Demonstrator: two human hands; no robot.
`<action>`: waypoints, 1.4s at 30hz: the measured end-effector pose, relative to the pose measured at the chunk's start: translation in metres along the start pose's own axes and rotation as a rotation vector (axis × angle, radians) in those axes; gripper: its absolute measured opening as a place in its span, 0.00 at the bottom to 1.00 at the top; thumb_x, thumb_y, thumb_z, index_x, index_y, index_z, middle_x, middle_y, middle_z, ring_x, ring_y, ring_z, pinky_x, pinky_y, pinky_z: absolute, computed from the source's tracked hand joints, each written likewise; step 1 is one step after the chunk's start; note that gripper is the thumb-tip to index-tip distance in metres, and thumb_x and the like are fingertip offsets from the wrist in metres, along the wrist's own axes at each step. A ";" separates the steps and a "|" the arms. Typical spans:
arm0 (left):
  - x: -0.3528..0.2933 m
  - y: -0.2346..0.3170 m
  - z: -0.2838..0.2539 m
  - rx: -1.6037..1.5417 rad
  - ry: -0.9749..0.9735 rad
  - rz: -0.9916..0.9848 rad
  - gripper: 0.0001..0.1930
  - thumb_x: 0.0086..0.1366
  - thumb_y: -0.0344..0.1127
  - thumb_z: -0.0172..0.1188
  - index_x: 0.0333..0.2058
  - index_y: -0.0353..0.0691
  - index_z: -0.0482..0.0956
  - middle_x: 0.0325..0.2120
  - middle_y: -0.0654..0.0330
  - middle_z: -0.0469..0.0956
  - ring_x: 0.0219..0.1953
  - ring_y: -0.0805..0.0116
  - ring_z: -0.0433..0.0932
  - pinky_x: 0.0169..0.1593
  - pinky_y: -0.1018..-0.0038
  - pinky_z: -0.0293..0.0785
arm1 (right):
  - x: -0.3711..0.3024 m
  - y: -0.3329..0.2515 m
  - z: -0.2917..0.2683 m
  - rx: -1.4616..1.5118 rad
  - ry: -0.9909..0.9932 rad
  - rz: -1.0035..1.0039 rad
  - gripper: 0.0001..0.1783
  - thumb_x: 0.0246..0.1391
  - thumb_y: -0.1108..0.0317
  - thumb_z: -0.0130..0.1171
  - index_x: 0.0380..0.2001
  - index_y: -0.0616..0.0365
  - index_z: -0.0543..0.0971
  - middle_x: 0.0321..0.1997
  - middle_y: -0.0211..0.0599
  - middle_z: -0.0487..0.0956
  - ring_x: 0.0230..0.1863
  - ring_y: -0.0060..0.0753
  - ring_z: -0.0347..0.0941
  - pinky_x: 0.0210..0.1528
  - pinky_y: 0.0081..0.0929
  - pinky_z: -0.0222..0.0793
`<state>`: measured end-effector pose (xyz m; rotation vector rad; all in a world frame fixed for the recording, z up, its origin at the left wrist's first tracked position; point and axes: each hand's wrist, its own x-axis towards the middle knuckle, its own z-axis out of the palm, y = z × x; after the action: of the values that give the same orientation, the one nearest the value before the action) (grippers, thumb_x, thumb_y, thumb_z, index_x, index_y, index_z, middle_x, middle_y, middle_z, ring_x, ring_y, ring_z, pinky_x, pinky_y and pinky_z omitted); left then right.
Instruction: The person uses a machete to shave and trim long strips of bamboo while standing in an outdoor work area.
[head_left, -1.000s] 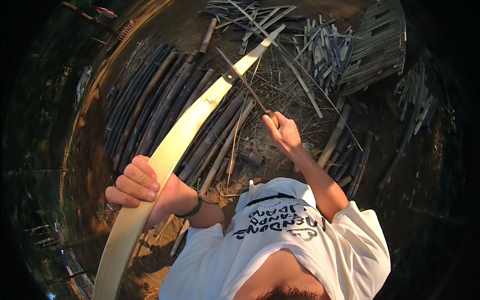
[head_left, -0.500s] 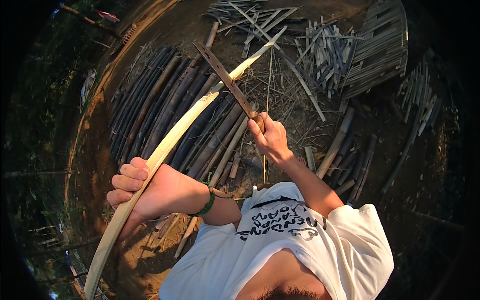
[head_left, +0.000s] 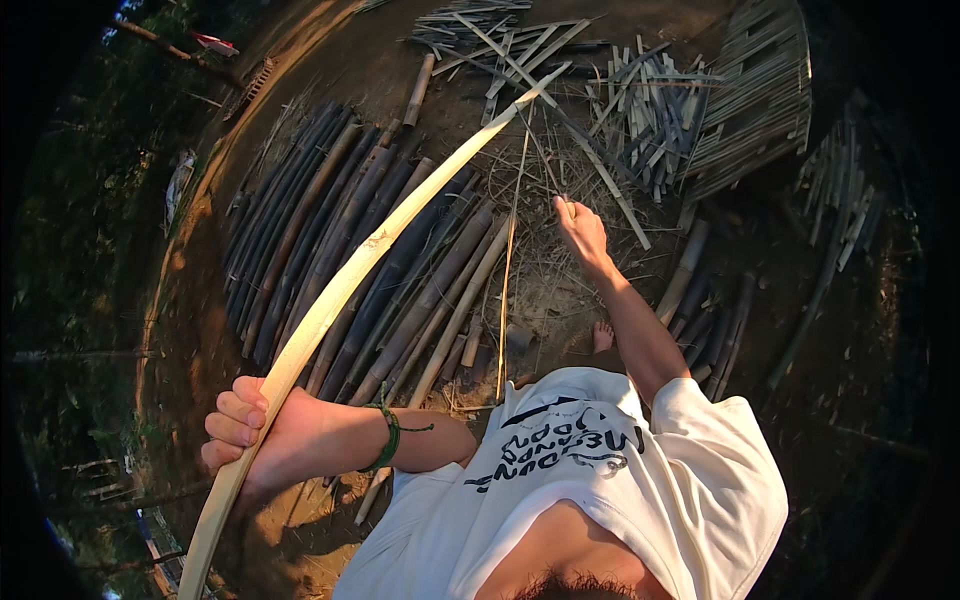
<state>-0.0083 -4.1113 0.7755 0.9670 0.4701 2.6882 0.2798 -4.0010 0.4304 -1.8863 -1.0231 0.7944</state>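
Brown dirt ground (head_left: 570,325) w/ dark round bamboo poles (head_left: 340,215). L hand (head_left: 288,436) has a tight grip on a long curved pale bamboo strip (head_left: 375,243), slanting up-R; R hand (head_left: 582,232), nearer its far tip, grips a thin dark knife (head_left: 541,157).

The bamboo strip (head_left: 324,309) looks smooth, matt (rough and fibrous midway); the shirt (head_left: 650,490), soft cloth.
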 end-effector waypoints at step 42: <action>-0.011 0.034 -0.017 -0.894 -0.634 -0.283 0.20 0.63 0.29 0.47 0.11 0.49 0.61 0.02 0.71 0.59 0.04 0.87 0.57 0.12 0.88 0.44 | 0.107 0.040 -0.036 -0.275 -0.185 -0.223 0.34 0.62 0.37 0.48 0.29 0.63 0.79 0.24 0.51 0.80 0.30 0.52 0.80 0.34 0.47 0.74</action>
<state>-0.0151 -4.1497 0.7691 1.2123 -0.6196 1.8335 0.3734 -3.9343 0.3972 -1.9048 -1.4951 0.7358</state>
